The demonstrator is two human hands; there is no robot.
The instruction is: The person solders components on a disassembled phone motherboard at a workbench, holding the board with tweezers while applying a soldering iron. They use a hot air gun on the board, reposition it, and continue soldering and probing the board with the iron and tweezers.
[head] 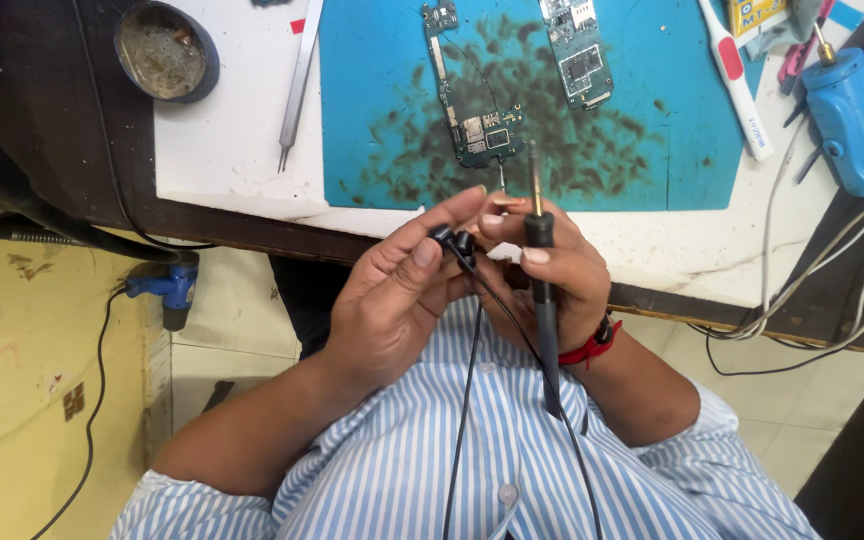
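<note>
My left hand [392,295] pinches a small black earbud [452,241] between thumb and fingers, its thin black cable [464,400] hanging down over my striped shirt. My right hand [552,270] grips a black-handled soldering iron [542,290], tip pointing up toward the blue mat, and its fingertips also touch the earbud. Both hands meet just in front of the table's near edge.
On the blue work mat [372,120] lie two phone circuit boards [472,120] [580,55]. Tweezers [297,90] and a round tin [164,50] are at the left. A white toothbrush [737,80] and a blue tool [852,125] with cables are at the right.
</note>
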